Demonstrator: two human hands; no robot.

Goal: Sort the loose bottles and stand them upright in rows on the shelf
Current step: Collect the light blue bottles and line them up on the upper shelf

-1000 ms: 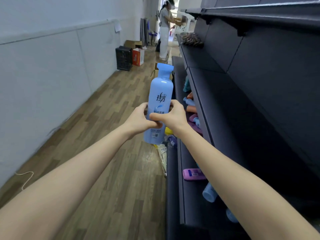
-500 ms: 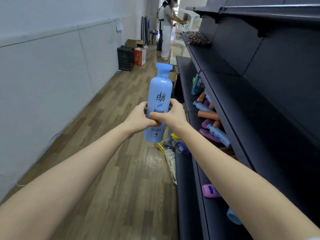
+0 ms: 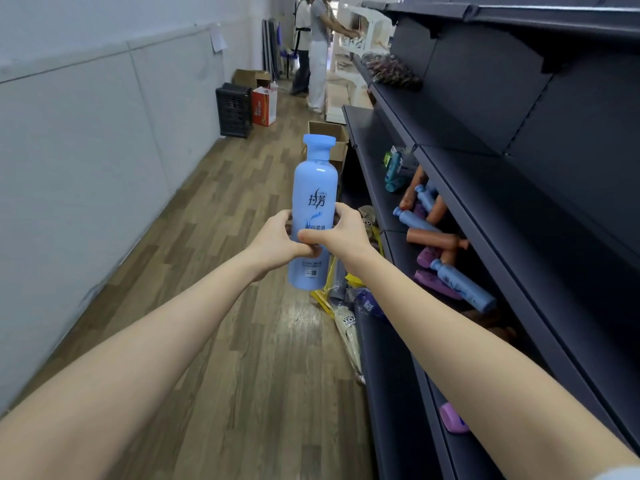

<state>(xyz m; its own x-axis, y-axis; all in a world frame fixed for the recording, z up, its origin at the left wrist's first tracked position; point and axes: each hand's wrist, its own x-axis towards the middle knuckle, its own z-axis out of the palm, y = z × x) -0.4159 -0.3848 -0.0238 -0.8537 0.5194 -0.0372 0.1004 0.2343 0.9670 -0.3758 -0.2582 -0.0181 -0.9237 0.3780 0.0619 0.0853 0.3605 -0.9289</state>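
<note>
A tall light-blue bottle [image 3: 314, 188] with a blue cap is upright in the air over the aisle floor. My left hand [image 3: 277, 239] and my right hand [image 3: 343, 233] both grip its lower half, thumbs meeting at the front. To the right, a dark shelf [image 3: 460, 188] runs along the aisle. On the level below it lie loose bottles on their sides: a blue one [image 3: 462, 289], an orange one [image 3: 434, 239], another blue one [image 3: 412, 220], purple ones [image 3: 427, 256] and a teal one [image 3: 394, 171]. A purple bottle [image 3: 452, 419] lies on a lower level near my right arm.
Refill pouches and bags [image 3: 346, 313] lie on the wood floor by the shelf base. A black crate [image 3: 233, 110], a red-white box [image 3: 265, 105] and cardboard boxes [image 3: 327, 133] stand further down the aisle. Two people [image 3: 311, 53] stand at the far end. A grey wall lines the left.
The view has turned rightward toward the shelf, showing more of the lying bottles. Both hands keep the same grip on the blue bottle, which stays upright.
</note>
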